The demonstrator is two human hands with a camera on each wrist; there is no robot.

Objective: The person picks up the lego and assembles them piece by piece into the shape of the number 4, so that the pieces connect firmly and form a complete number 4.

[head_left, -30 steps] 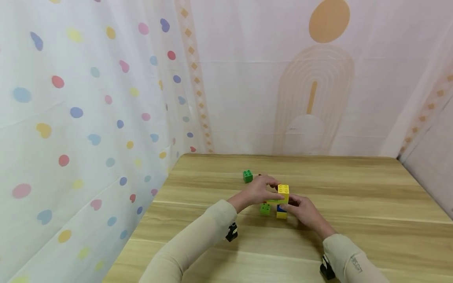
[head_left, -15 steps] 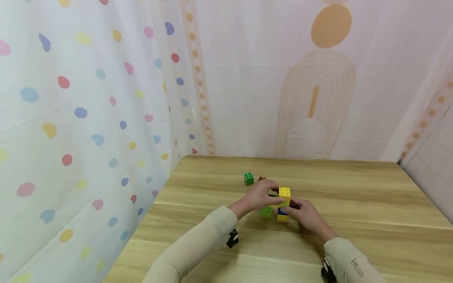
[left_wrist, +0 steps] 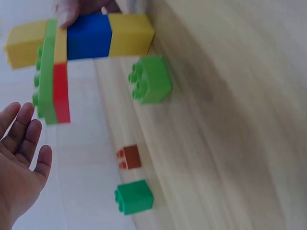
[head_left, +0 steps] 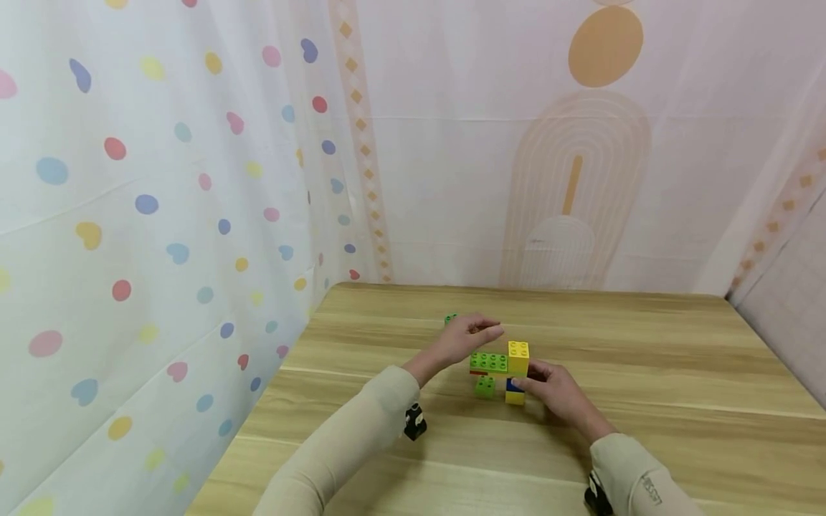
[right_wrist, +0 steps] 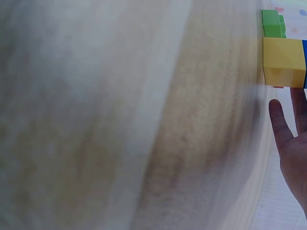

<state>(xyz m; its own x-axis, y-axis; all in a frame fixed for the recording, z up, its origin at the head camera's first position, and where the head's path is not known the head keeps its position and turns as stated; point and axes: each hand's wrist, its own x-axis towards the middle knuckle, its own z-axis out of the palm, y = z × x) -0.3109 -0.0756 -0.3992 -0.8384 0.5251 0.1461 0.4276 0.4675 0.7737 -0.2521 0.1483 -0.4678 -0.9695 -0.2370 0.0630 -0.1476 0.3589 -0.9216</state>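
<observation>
A stack of bricks stands on the table: a yellow brick (left_wrist: pixel 131 35) at the bottom, a blue brick (left_wrist: pixel 89 37) on it, then a thin yellow and a red piece (left_wrist: pixel 61 93) side by side, a long light green brick (head_left: pixel 488 361) and a yellow brick (head_left: pixel 518 357) on top. My right hand (head_left: pixel 560 393) grips the stack at the blue brick's level, thumb in front and fingers behind. My left hand (head_left: pixel 459 340), also in the left wrist view (left_wrist: pixel 21 167), is off the stack, behind and left of it, fingers relaxed and holding nothing.
A loose light green brick (head_left: pixel 485 387) stands left of the stack's base, under the overhang. Farther back are a dark green brick (left_wrist: pixel 135 197), partly behind my left hand in the head view, and a small brown brick (left_wrist: pixel 130 157). Patterned curtains border the table.
My left hand has let go of the upper part of the stack and moved back and left, uncovering the long green brick. My right hand stays at the stack.
</observation>
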